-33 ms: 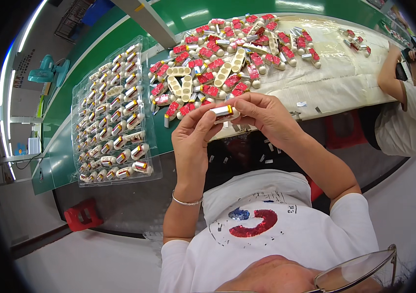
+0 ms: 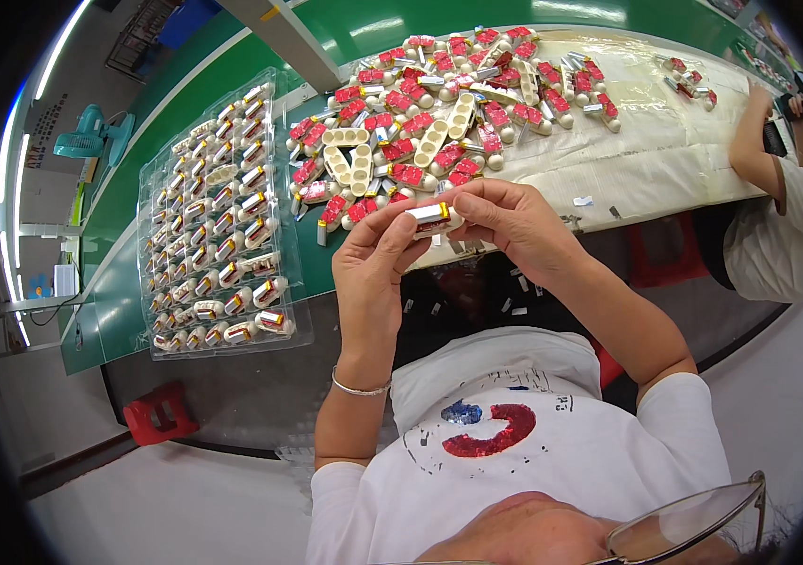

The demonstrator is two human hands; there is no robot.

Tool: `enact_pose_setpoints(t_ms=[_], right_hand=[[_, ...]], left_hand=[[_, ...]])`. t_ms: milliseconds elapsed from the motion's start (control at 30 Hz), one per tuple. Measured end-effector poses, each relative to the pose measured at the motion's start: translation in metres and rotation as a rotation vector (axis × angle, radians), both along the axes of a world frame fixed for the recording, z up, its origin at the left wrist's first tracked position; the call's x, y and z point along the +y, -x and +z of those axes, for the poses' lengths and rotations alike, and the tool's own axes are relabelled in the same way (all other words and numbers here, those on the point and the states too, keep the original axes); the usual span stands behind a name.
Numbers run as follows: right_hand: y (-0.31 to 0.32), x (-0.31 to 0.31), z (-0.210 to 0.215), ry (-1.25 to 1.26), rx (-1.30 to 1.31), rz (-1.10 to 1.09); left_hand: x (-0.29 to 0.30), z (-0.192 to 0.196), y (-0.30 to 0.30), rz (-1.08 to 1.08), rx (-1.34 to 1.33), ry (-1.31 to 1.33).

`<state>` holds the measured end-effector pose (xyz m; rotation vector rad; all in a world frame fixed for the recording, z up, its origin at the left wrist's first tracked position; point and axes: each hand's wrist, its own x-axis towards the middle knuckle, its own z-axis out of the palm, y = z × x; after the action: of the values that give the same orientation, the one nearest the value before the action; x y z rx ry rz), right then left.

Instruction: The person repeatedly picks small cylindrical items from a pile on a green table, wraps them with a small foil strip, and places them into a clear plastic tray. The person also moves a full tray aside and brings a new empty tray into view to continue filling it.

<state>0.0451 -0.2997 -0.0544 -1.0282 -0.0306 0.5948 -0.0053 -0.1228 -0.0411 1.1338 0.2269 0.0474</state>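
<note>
Between the fingertips of both hands is a small cream-coloured piece point(image 2: 432, 218) with a silver-and-yellow, battery-like cylinder on top and a dark red side. My left hand point(image 2: 378, 247) pinches its left end between thumb and fingers. At its right end, the fingers of my right hand point(image 2: 510, 221) are closed on it. Just beyond my hands lies a heap of similar pieces with red labels point(image 2: 411, 174), loosely spread over the table. Among them lie several cream-coloured strips with round hollows point(image 2: 430, 144). My fingers hide part of the held piece.
To the left, a clear plastic tray point(image 2: 300, 325) holds rows of similar pieces on the green table point(image 2: 119, 292). A metal post point(image 2: 283, 42) rises behind it. A teal fan point(image 2: 86, 141) stands farther left. At the right, another person's arm point(image 2: 750, 141) rests by the covered tabletop point(image 2: 665, 141).
</note>
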Motion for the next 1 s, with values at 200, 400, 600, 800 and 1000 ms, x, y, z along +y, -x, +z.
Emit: enact_pose_setpoints(t_ms=[200,400,600,800,1000], right_hand=[[-0.002,-0.002,0.002,0.083,-0.123,0.059],[-0.003,0.001,0.009,0.122,-0.218,0.049],[0.002,0.006,0.006,0.083,-0.536,-0.057],[0.002,0.01,-0.003,0.093,-0.497,-0.074],[-0.013,0.015,0.0,0.134,-0.361,0.018]], left_hand=[[0.003,-0.005,-0.001,-0.045,-0.029,-0.035],[-0.005,0.005,0.005,-0.038,-0.237,-0.187],[-0.007,0.006,0.007,-0.003,-0.376,-0.319],[-0.004,0.003,0.003,0.01,-0.347,-0.398],[0.016,0.011,-0.008,-0.063,-0.45,-0.706]])
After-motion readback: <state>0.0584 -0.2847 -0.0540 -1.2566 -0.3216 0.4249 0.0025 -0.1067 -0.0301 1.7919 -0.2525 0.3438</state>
